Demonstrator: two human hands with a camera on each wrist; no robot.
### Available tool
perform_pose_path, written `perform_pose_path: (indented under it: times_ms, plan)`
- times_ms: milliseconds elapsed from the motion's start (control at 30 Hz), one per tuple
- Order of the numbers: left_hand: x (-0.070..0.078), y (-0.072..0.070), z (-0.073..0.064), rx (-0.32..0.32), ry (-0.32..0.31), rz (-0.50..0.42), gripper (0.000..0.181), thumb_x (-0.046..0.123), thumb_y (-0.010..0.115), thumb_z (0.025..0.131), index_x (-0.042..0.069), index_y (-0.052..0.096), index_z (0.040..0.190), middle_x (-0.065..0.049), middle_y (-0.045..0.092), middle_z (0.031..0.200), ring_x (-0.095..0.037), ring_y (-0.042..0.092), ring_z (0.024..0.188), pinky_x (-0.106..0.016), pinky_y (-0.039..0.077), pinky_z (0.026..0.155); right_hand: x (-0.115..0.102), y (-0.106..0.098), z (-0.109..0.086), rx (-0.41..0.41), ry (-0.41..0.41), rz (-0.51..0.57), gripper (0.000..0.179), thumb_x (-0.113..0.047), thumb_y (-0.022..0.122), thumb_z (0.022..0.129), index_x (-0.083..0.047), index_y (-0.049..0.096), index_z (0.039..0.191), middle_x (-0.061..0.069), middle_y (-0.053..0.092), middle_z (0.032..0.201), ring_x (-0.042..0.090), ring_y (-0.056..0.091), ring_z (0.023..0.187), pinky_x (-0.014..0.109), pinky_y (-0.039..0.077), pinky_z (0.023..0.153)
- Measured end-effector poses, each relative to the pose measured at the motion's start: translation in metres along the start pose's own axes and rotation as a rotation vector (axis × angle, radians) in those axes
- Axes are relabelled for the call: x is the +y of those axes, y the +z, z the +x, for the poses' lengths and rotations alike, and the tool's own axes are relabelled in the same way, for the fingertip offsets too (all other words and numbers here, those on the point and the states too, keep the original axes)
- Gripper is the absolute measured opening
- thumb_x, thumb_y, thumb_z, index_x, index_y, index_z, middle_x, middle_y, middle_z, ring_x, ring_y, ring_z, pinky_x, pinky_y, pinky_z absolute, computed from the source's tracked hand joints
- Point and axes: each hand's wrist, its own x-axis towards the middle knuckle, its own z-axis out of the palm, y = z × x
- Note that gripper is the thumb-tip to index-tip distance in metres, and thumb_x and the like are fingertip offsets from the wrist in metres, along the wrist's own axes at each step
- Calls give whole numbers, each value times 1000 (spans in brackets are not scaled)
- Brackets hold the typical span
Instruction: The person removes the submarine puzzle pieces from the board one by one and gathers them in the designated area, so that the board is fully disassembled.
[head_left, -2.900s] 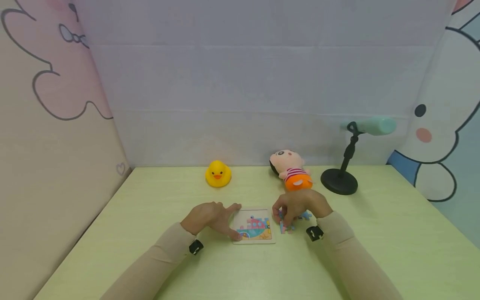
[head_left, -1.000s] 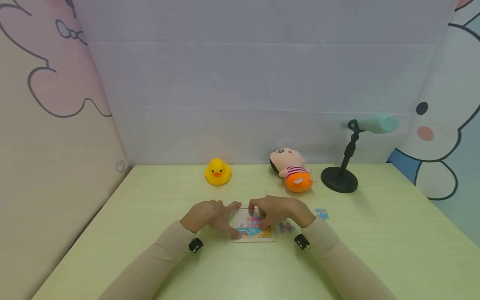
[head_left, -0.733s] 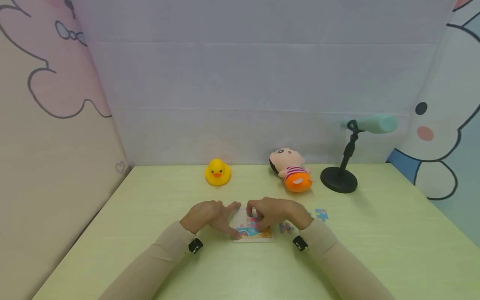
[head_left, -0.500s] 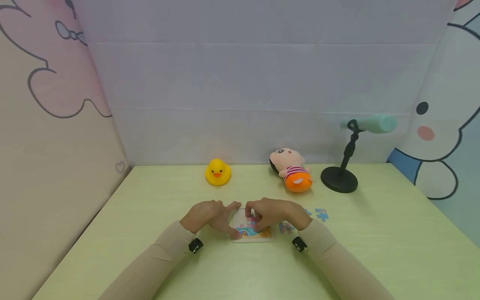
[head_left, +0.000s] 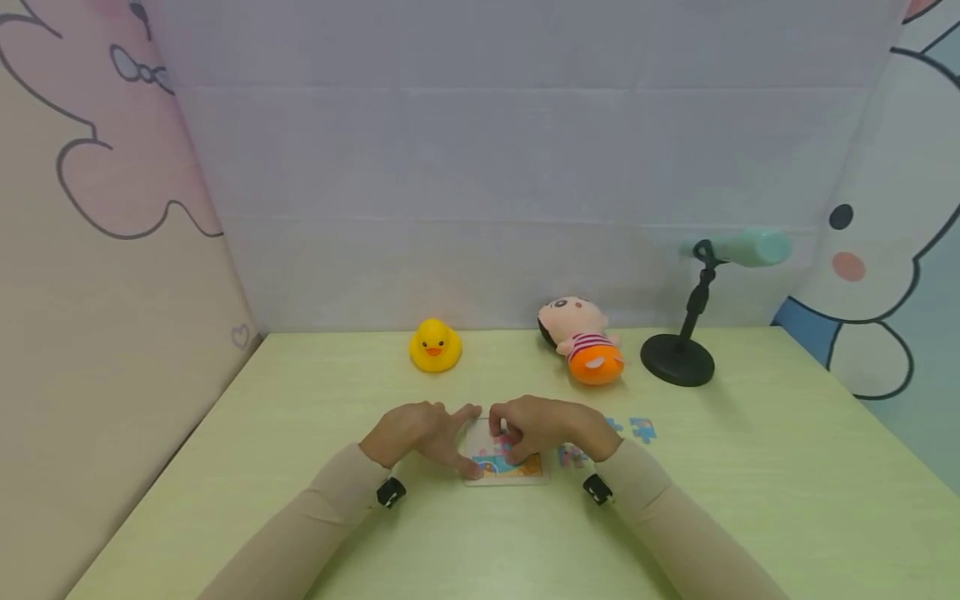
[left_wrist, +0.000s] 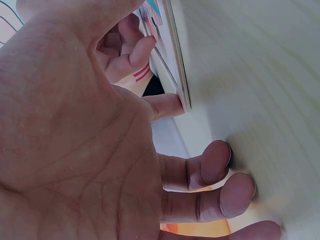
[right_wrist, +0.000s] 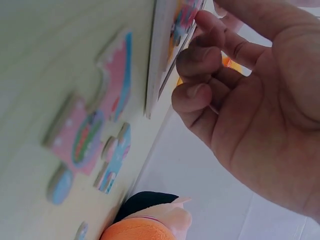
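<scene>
A square jigsaw board (head_left: 510,481) lies on the table, partly filled with a pink and blue sea picture. My left hand (head_left: 416,432) is spread along its left side, thumb at the near corner and index finger at the far one. In the left wrist view a fingertip (left_wrist: 175,104) touches the board's edge. Over the board, my right hand (head_left: 546,423) pinches a puzzle piece (head_left: 504,427) between thumb and fingers; the fingers mostly hide it. Right of the board lie loose pink and blue pieces (head_left: 572,456), and a blue piece (head_left: 642,429) sits farther right.
A yellow rubber duck (head_left: 435,346) stands at the back of the table. Right of it a plush doll (head_left: 592,354) lies on its back. A black stand (head_left: 678,360) holds a mint-green cylinder (head_left: 753,248) at the back right. A white backdrop (head_left: 480,167) rises behind.
My right hand has moved left from the loose pieces onto the board, then slid slightly farther left over it. The left hand has stayed at the board's left side.
</scene>
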Motion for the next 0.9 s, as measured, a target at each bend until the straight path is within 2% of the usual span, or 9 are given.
perform_pose_path:
  times_ms: [133,233,433,633,767,900]
  plan:
    - [-2,1,0,-2,1,5,98,79,65,75,36,29,156,-15,60,126,-29,61,99,-51,52,82,-3,-1,1,22,23,-41,28,-16,81,86,-18,59,103,3,49,94,15,48,78,27,42,70]
    - [-3,1,0,3,-2,5,98,79,65,75,36,30,155,-16,61,125,-29,61,98,-51,52,81,-4,-1,1,33,21,-39,28,-17,81,86,-18,58,101,2,48,97,15,49,81,27,43,73]
    - [0,0,0,12,-7,4,99,81,65,73,40,30,155,-13,62,119,-25,61,90,-47,52,75,3,-3,-4,73,-57,34,18,-4,71,91,-14,58,99,-2,58,90,12,52,78,26,46,71]
    - [3,-1,2,-22,-29,15,100,82,63,73,43,24,156,-12,58,123,-23,57,89,-46,52,78,14,1,-5,147,-175,88,9,-3,65,96,-10,60,97,-3,57,82,7,50,71,22,45,64]
    - [4,0,1,-13,-36,10,100,82,64,73,44,25,156,-12,57,127,-23,57,91,-46,52,78,17,4,-7,200,-192,104,11,-3,67,95,-12,61,92,-5,57,79,7,51,70,22,45,64]
    - [2,3,-1,4,-38,-4,99,81,66,72,43,27,155,-11,60,119,-22,57,88,-45,51,76,16,3,-11,236,-198,86,15,-3,68,94,-13,60,87,-7,56,78,9,52,72,22,44,66]
